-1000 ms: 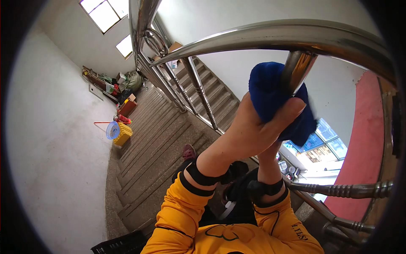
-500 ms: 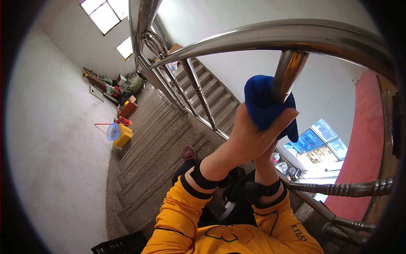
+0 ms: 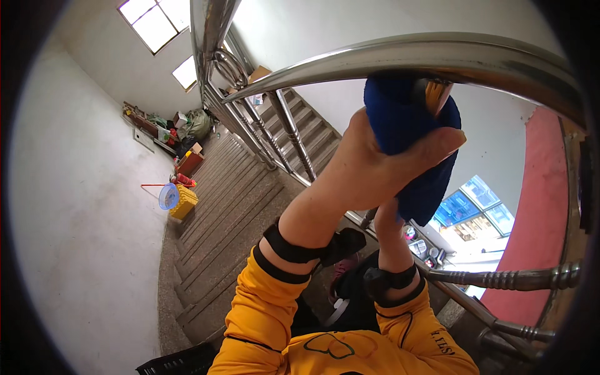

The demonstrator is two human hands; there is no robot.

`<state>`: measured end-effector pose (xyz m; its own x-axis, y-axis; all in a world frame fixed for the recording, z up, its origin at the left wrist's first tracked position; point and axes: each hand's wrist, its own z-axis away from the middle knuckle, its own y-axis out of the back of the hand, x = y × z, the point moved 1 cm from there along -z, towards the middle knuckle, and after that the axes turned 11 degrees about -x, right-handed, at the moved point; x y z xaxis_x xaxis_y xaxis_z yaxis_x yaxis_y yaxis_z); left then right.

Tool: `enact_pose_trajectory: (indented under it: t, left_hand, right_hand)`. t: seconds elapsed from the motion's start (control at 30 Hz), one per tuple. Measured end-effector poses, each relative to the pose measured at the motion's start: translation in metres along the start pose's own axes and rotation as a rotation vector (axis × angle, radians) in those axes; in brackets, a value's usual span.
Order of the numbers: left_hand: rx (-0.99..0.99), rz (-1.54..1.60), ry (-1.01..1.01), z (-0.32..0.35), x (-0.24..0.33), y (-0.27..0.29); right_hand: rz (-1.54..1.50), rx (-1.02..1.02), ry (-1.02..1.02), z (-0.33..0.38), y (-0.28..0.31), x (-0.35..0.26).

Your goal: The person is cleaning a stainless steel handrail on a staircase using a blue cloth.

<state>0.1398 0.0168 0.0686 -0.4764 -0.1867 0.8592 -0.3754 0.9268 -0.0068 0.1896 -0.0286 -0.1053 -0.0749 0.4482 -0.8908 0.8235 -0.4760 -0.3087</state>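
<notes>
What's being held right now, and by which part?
A blue cloth, partly wrapped around the metal post: the left hand grips its middle, thumb across it. The right hand is mostly hidden.

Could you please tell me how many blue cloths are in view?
1: the blue cloth, held around the post by the left hand. Another could be hidden behind that hand.

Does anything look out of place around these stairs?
Somewhat: a jumbled heap of bags and boxes lies by the far wall, clutter that seems odd beside stairs. Nothing looks wrong with the blue cloth in the left hand, around the metal post.
</notes>
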Motion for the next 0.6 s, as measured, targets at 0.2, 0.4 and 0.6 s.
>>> enact_pose_trajectory:
  t: [0.2, 0.4, 0.6]
  left_hand:
    - [0.092, -0.117, -0.08, 0.004, -0.021, -0.005]
    - [0.289, -0.558, -0.243, 0.023, -0.041, -0.021]
    - [0.329, -0.192, -0.185, 0.012, -0.013, -0.025]
  right_hand:
    - [0.002, 0.123, -0.235, -0.002, 0.004, 0.032]
    - [0.016, 0.107, -0.153, -0.002, 0.004, 0.034]
    - [0.045, 0.118, -0.097, -0.001, 0.013, 0.046]
